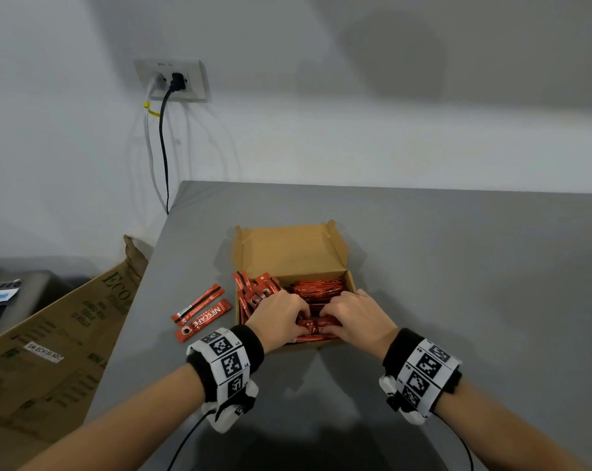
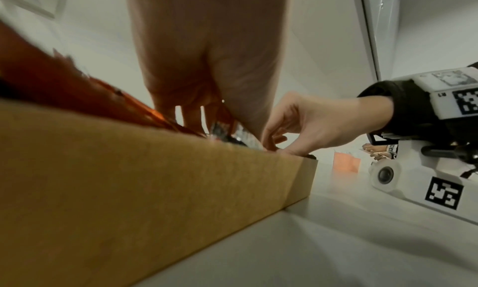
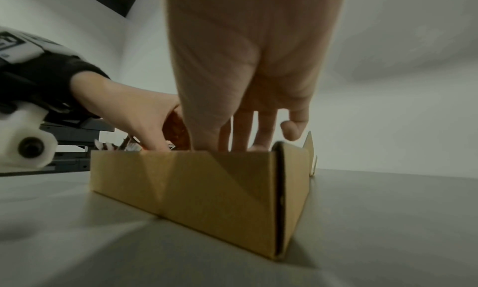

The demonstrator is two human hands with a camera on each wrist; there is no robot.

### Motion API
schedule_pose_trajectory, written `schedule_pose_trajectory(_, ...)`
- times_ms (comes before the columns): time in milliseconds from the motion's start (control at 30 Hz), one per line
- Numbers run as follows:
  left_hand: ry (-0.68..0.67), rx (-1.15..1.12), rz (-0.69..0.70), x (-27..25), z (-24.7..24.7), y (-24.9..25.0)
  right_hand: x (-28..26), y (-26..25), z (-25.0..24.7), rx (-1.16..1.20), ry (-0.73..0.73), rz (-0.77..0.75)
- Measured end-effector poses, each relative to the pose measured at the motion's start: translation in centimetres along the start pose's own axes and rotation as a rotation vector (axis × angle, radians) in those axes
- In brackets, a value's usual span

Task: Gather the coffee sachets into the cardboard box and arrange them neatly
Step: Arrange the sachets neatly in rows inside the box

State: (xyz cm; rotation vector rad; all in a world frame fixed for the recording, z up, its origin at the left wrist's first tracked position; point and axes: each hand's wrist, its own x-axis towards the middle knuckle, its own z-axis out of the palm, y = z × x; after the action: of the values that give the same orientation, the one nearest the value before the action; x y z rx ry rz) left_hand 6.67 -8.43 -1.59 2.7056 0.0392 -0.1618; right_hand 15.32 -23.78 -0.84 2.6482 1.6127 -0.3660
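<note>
Both hands [image 1: 316, 316] on sachets [image 1: 318, 326] in cardbd box [image 1: 289, 253]

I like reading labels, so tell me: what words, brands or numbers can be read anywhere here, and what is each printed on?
"NESCAFE": on the nearer loose sachet lying on the table, left of the cardboard box.
"ECO": on the big brown carton beside the table; its other print is too blurred.
White sticker on that carton: a code, not surely legible.
Label on the wall socket: too small.
</note>
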Motion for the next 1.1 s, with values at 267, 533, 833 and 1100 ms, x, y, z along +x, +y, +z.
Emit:
schedule_pose_trajectory(267, -0.082, 0.134, 0.068, -0.2, -0.2, -0.4, 0.1, -0.1, 0.1, 0.03, 0.017, 0.011)
schedule_pose_trajectory(533, -0.111, 0.192, 0.108, -0.4, 0.0, -1.1, 0.2, 0.1, 0.3, 0.06, 0.056, 0.024)
schedule_pose_trajectory(833, -0.086, 0.224, 0.128, -0.4, 0.2, -1.6, 0.2, 0.7, 0.5, 0.156, 0.123, 0.038)
schedule_pose_trajectory(1100, -0.097, 0.278, 0.132, -0.4, 0.5, -1.4, -0.1, -0.2, 0.5, 0.009, 0.094, 0.069)
